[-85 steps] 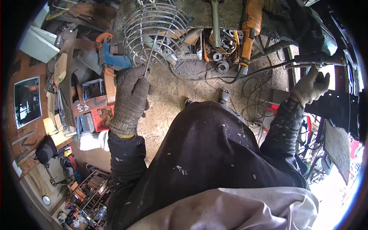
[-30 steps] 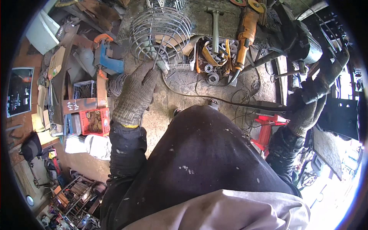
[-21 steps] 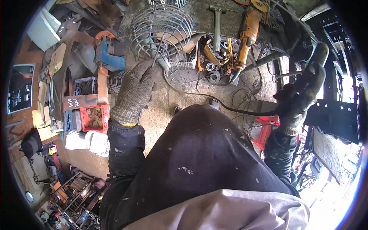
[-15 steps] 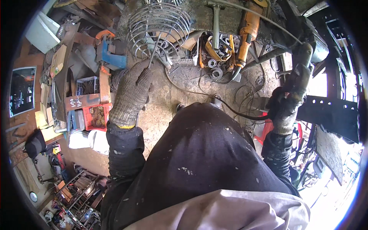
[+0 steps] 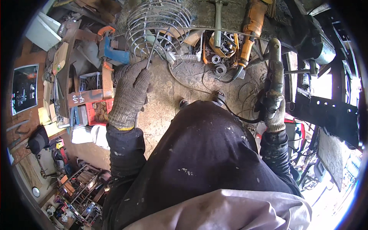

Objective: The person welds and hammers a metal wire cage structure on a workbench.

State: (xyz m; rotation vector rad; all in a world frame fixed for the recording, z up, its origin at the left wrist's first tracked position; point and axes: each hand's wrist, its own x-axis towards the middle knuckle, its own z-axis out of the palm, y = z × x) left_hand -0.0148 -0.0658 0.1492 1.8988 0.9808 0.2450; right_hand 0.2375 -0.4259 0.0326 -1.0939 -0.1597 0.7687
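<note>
My right hand [image 5: 275, 115] has swung the grinder [image 5: 274, 73] in toward one o'clock, clenched; left hand [image 5: 129, 94] still pinches the wire cage [image 5: 159, 28].

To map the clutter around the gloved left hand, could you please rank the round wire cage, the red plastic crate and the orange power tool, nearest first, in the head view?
From the left hand:
1. Round wire cage, just above, its wire gripped.
2. Red plastic crate, lower left.
3. Orange power tool, far upper right.
</note>
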